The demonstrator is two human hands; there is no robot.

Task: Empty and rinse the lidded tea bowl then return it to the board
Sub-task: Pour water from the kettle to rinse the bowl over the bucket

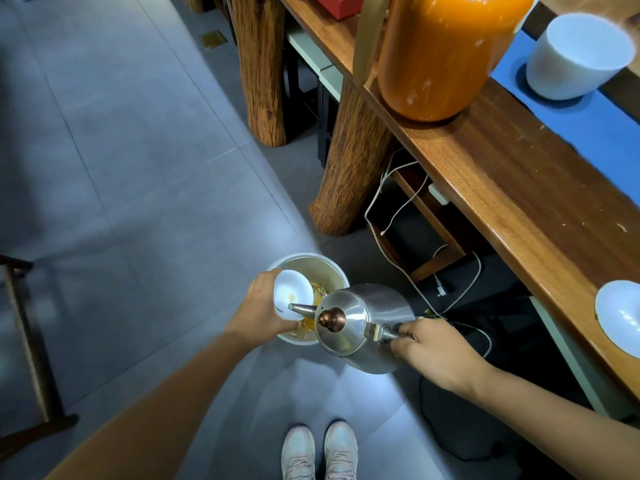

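The left hand [258, 315] grips the white tea bowl [290, 295] by its rim, tilted over a waste bin [332, 268] standing on the grey floor [121, 168] — the bowl hides much of the bin's amber contents. The right hand [433, 351] is closed around the handle of a steel kettle [360, 317], its spout reaching into the bowl; any water stream is too faint to make out. On the wooden bench [502, 174], a white dish [620, 315] at the near edge is cut off by the frame.

We hold the white tea bowl [289, 299] tilted in our left hand [258, 315] over a waste bin [334, 270] on the grey floor. Our right hand [434, 351] grips the handle of a steel kettle [360, 323], whose spout reaches the bowl's mouth.
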